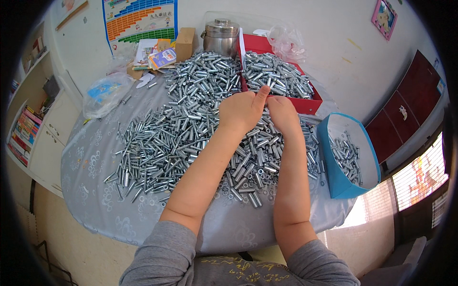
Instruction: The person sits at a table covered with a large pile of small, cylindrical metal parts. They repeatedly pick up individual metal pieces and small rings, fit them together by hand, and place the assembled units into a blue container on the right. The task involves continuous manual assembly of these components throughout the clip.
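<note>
Both my arms reach over a large heap of silvery expansion bolts, sleeves and washers (162, 148). My left hand (241, 112) is closed with its thumb raised, at the near edge of a red box (305, 106). Close against it, my right hand (285, 114) is curled with its fingers inward. Whatever lies between the fingers is hidden by the backs of the hands. Assembled-looking metal bolts (274, 71) fill the red box. Loose washers and short sleeves (248, 188) lie beneath my forearms.
At the right stands a blue fabric bin (338, 176) with more bolts inside. A steel pot (221, 35), a cardboard box (184, 44) and a clear plastic bag (286, 42) sit at the back. Another plastic bag (107, 95) lies left on the grey tablecloth (100, 200).
</note>
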Demonstrator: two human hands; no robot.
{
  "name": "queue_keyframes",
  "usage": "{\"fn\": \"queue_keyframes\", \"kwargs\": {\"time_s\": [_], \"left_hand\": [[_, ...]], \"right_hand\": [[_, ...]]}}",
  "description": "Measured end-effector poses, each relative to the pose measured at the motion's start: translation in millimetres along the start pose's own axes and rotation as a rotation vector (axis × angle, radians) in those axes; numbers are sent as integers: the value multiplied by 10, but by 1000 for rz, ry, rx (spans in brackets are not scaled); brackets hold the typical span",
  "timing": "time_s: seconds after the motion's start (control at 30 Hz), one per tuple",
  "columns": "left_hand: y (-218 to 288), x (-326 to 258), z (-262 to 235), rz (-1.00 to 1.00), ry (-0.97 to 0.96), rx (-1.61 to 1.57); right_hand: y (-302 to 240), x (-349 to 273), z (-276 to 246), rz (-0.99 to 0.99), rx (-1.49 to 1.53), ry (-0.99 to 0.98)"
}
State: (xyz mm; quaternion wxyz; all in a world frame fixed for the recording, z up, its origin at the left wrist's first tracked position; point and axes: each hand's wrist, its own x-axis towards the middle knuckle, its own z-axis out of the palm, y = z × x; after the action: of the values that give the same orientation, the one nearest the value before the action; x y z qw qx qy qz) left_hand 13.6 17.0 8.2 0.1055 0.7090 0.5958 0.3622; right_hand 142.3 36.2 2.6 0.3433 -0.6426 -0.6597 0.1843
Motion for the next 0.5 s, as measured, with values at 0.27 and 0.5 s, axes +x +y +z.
{"fn": "queue_keyframes", "kwargs": {"time_s": [0.27,0.5], "left_hand": [[-62,29,11,20,15,-56],[-58,30,-22,18,108,-52]], "right_hand": [[-69,-69,-36,23,496,-327],[130,17,-119,12,239,-151]]}}
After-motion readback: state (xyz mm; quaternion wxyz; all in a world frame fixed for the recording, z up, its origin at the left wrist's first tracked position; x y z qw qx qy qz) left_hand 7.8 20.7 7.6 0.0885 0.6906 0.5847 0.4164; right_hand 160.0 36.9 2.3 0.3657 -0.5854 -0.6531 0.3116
